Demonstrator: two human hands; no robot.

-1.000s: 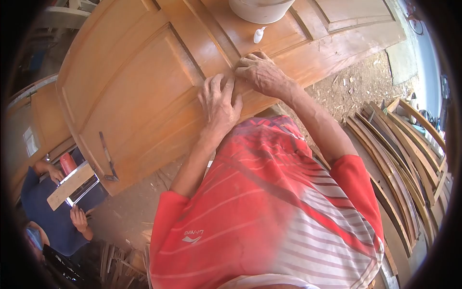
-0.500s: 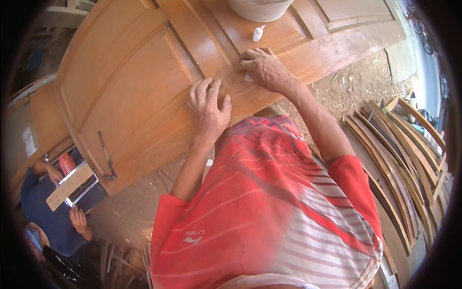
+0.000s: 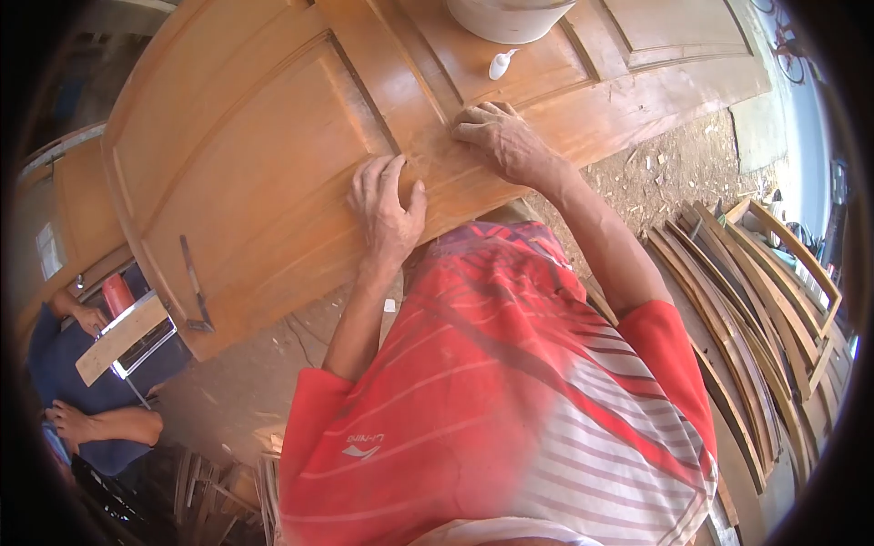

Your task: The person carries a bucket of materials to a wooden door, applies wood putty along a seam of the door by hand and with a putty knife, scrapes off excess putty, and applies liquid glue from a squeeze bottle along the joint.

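A wooden panelled door point(image 3: 273, 146) lies flat in front of me. My left hand point(image 3: 387, 205) rests on its near part, fingers spread and bent, holding nothing. Farther right, my right hand point(image 3: 505, 141) is curled down against the dusty wood. Its fingers press on a folded piece of sandpaper, mostly hidden under the palm now; a pale edge of it showed a moment earlier. Just beyond that hand, a small white squeeze bottle point(image 3: 499, 66) with a nozzle stands on the door, near a whitish round tub point(image 3: 510, 23).
A long-handled tool point(image 3: 194, 287) lies at the door's left end. At lower left a co-worker in dark blue point(image 3: 64, 355) is beside a wooden board point(image 3: 123, 338) and a red cylinder point(image 3: 116, 296). Curved wooden strips point(image 3: 728, 328) are stacked at right; shavings litter the ground point(image 3: 665, 164).
My right hand has shifted slightly over the door, covering the sandpaper's edge. My left hand has moved little, its fingers closer together. The co-worker's lower hand has drawn back from the board.
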